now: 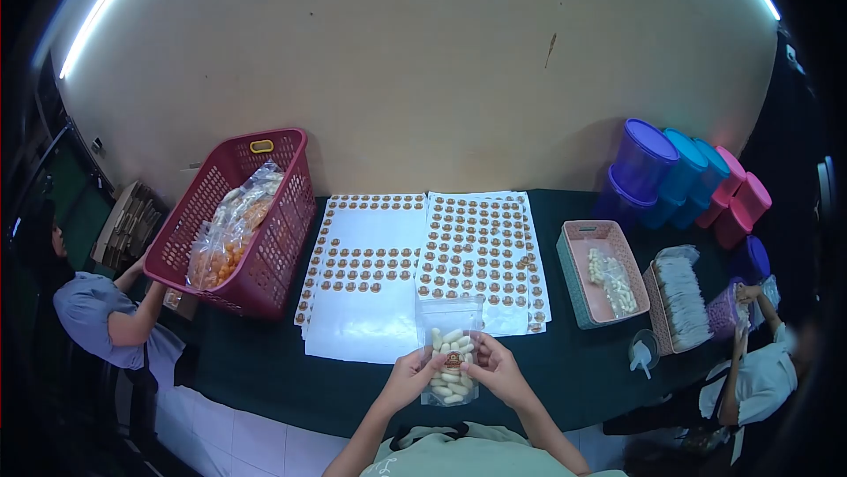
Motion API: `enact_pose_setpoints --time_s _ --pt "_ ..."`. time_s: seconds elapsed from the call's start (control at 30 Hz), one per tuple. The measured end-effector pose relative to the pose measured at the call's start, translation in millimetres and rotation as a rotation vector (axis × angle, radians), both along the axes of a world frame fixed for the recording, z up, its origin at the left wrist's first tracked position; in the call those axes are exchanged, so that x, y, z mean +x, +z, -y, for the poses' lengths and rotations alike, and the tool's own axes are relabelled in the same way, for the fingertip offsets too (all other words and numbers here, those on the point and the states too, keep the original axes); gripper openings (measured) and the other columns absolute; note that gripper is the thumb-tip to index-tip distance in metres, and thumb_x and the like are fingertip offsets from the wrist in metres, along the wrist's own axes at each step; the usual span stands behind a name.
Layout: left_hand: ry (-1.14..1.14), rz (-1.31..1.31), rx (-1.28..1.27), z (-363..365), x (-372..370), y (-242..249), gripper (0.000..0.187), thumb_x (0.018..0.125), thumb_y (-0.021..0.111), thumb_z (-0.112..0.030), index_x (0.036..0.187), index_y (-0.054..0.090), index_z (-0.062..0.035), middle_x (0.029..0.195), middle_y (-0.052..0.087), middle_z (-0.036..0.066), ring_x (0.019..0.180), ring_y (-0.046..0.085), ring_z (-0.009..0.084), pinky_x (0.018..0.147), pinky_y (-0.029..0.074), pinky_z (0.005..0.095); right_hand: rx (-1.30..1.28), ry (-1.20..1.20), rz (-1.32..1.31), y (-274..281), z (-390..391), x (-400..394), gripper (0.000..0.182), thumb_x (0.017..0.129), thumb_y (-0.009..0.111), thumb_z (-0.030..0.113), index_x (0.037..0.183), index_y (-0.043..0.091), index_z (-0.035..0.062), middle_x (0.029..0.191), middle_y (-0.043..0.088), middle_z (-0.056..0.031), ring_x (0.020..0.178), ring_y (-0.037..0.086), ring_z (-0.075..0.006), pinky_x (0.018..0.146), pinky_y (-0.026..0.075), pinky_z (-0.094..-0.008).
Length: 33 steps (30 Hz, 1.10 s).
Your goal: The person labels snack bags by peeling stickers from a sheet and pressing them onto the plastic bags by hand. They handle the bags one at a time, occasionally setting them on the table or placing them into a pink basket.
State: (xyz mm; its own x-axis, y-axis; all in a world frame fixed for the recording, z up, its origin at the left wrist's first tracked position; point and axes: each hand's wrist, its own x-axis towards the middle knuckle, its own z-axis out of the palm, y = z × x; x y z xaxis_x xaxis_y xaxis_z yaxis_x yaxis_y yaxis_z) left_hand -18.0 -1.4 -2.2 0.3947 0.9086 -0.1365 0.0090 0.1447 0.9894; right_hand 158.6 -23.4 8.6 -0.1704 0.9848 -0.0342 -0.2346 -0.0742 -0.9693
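Note:
A clear zip pouch (453, 387) filled with white oblong pieces is held upright in front of me, over the table's near edge. A small round brown sticker (453, 360) sits on its front. My left hand (413, 381) grips the pouch's left side, its thumb on the front near the sticker. My right hand (498, 375) closes on the right side, with its thumb also on the front. Just beyond lie white sticker sheets: the left sheet (366, 234) has bare areas, while the right sheet (468, 247) is mostly covered with brown round stickers.
A maroon basket (273, 239) holding bagged goods stands left, touched by a person (119, 318). To the right are a basket (572, 287) with filled pouches, a basket of stacked pouches (679, 300), a cup (644, 349), coloured canisters (642, 159) and another person (763, 371).

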Motion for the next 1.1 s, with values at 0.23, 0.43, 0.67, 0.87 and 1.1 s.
enact_pose_setpoints --time_s 0.23,0.43,0.67,0.87,1.1 --pt "-0.018 -0.193 0.123 11.2 12.3 18.5 0.034 0.081 0.061 -0.029 0.097 0.056 0.0001 0.077 0.059 0.003 0.068 0.050 0.0032 0.060 0.042 0.0200 0.047 -0.274 0.184 -8.4 2.9 -16.0 0.049 0.077 0.064 0.013 0.117 0.039 -0.0028 0.101 0.055 -0.0115 0.089 0.054 -0.0112 0.075 0.045 -0.0231" --pt "-0.089 -0.001 -0.003 5.6 6.6 11.2 0.042 0.079 0.064 -0.025 0.111 0.052 -0.0006 0.086 0.061 0.004 0.075 0.054 0.0056 0.066 0.045 0.0208 -0.041 -0.151 -0.003 -2.0 -0.1 -3.3 0.035 0.082 0.059 0.013 0.109 0.044 -0.0032 0.095 0.057 -0.0085 0.086 0.055 -0.0104 0.073 0.044 -0.0217" --pt "0.081 0.168 0.026 -7.0 -1.2 -2.5 0.030 0.087 0.052 -0.017 0.109 0.051 0.0024 0.094 0.060 0.007 0.083 0.057 0.0097 0.074 0.047 0.0249 0.010 -0.156 0.044 -14.5 0.3 -2.7 0.024 0.082 0.059 0.012 0.101 0.050 -0.0001 0.085 0.058 -0.0043 0.078 0.055 -0.0068 0.068 0.044 -0.0210" --pt "0.281 0.144 0.143 -18.1 -7.5 11.4 0.018 0.087 0.051 -0.013 0.086 0.058 0.0036 0.079 0.061 0.007 0.074 0.059 0.0125 0.070 0.049 0.0250 0.216 -0.259 0.365 -6.1 -0.1 -11.2 0.037 0.075 0.067 0.018 0.104 0.049 0.0017 0.093 0.057 -0.0086 0.082 0.055 -0.0107 0.067 0.045 -0.0244" --pt "0.230 -0.284 0.568 -10.2 1.5 13.9 0.010 0.080 0.056 -0.007 0.083 0.059 0.0022 0.072 0.057 0.008 0.069 0.057 0.0146 0.064 0.044 0.0248 0.496 -0.230 0.732 22.4 -10.6 -12.9 0.018 0.073 0.066 0.014 0.080 0.056 0.0003 0.073 0.056 -0.0096 0.062 0.054 -0.0195 0.057 0.043 -0.0288"
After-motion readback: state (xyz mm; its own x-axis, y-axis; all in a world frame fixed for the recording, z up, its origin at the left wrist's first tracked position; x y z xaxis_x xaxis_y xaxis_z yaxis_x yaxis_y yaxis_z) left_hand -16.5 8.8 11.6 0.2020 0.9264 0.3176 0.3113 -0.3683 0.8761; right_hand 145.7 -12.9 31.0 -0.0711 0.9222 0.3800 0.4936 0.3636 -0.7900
